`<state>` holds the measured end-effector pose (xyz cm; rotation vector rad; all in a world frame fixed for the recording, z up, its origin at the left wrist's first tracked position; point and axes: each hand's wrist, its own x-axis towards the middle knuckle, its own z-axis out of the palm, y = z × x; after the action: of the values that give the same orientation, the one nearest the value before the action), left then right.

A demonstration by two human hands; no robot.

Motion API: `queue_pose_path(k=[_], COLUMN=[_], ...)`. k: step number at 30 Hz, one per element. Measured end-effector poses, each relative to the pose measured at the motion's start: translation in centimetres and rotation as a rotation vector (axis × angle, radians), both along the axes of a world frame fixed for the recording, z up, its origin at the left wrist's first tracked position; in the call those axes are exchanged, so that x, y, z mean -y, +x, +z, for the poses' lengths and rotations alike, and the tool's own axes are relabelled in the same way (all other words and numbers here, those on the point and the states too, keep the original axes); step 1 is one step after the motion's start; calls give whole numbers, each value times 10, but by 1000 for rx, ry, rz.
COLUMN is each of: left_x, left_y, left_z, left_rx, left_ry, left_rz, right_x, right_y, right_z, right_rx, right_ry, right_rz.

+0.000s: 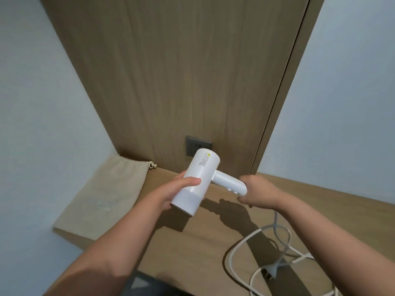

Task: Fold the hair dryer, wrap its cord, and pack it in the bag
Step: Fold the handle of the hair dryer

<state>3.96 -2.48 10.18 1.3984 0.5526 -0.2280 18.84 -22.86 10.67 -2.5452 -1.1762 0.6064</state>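
Left hand [181, 186] grips hair dryer [197, 180] barrel, right hand [255, 194] grips handle, seemingly braced for folding above worktop [203, 242].

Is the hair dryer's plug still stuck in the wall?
No, unplugged. The plug lies on the wooden desk amid the loose cord, away from the socket.

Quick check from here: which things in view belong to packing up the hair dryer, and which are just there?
Part of the job:
hair dryer, held by left hand and right hand
cord, loose on the table, with its plug
cloth bag, lying flat

Just there:
wall socket
wooden table
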Motion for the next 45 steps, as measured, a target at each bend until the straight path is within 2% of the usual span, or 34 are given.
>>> queue_pose_path(k=[2,4,10,15,18,22,24,28,31,33,36,37,41,45], left_x=[7,15,48,67,75,95,100,97,99,104,110,113,124,122], left_y=[0,-1,0,4,7,21,28,30,31,32,32,33,40,41], left_z=[8,16,50,66,72,75,78,84,84,82,76,73,63,52], left_rx=[37,55,130,199,230,250,264,257,261,290,323,324,298,304], left_ry=[50,78,362,411,367,256,268,304,267,227,188,169,-97,-114], left_rz=[12,17,82,162,224,360,394,331,386,480,580,607,749,793], right_x=[13,25,50,62,64,53,50,60,65,61,55,53,34,36], right_y=[1,0,-9,-8,-6,-12,-13,-6,-6,-8,-13,-18,-46,-50], right_z=[13,22,41,59,64,67,66,69,74,77,76,73,55,44], right_rx=[-206,-303,-270,-180,-127,-186,-192,-233,-217,-137,105,122,-94,-107], right_ry=[63,132,233,291,315,442,479,452,403,414,446,459,605,594], right_rz=[-5,-20,-45,-68,-133,-257,-289,-242,-184,-181,-229,-245,-336,-296])
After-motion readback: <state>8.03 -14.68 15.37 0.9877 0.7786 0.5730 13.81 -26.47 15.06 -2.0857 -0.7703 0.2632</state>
